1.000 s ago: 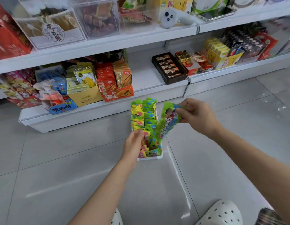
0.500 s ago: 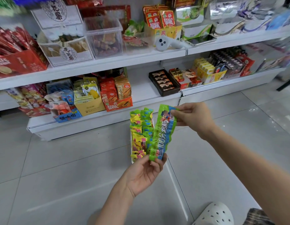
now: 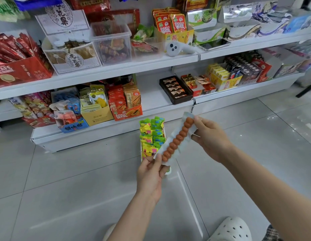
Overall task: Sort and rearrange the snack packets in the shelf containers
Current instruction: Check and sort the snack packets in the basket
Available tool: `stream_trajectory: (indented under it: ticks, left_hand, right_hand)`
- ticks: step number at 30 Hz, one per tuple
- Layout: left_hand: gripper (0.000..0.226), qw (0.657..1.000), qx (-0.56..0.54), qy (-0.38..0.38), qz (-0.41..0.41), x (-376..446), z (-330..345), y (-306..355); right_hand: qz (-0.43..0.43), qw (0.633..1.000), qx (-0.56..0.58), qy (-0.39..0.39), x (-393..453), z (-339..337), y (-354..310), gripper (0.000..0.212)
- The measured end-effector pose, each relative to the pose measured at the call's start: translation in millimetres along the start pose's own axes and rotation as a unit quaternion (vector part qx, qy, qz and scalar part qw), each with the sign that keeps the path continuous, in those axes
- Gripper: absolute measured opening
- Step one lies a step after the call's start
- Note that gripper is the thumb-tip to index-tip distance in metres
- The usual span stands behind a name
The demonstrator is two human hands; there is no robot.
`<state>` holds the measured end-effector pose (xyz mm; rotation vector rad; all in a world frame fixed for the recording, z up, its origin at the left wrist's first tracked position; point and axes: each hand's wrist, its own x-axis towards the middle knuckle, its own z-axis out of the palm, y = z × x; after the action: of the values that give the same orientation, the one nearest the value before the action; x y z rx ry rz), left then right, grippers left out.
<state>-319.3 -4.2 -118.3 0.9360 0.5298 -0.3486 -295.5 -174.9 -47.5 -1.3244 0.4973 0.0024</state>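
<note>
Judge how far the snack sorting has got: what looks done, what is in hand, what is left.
Done: green and yellow packets stand in rows in the white tray on the floor. In hand: the left hand and right hand hold a long clear packet by its ends above the tray. Left: placing that packet; the tray is not on the lower shelf.

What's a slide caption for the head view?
Both hands, left and right, hold a long packet over the floor tray.

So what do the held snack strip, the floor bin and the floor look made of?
Snack strip: thin plastic film, apparently clear, orange balls showing through. Floor bin: probably white rigid plastic; mostly hidden. Floor: glossy grey tile, with grout lines and reflections.
</note>
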Motion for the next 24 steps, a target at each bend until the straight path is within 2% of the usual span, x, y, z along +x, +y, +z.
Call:
stream_trajectory:
  ticks: [3,6,11,15,20,24]
  left_hand:
    - [0.015,0.996,-0.049,-0.055,-0.045,-5,-3,3]
    - [0.027,0.988,-0.085,-0.099,-0.081,-8,-5,6]
    - [0.036,0.991,-0.041,-0.123,-0.043,-15,-3,2]
    - [0.025,0.994,0.018,-0.107,-0.002,-18,-5,-3]
    - [0.037,0.992,0.006,-0.127,-0.004,-17,-7,0]
    - [0.039,0.989,-0.031,-0.147,-0.014,-17,-7,0]
  right_hand:
    - [0.005,0.999,0.002,0.037,3,-4,-6,0.031]
    - [0.035,0.999,0.017,0.034,5,-8,-12,0.029]
    - [0.058,0.995,0.065,0.039,6,-6,-18,0.027]
    - [0.066,0.995,0.056,0.043,5,-6,-21,0.026]
    - [0.083,0.992,0.064,0.066,4,-7,-24,0.023]
    - [0.083,0.993,0.079,0.042,2,-6,-22,0.027]
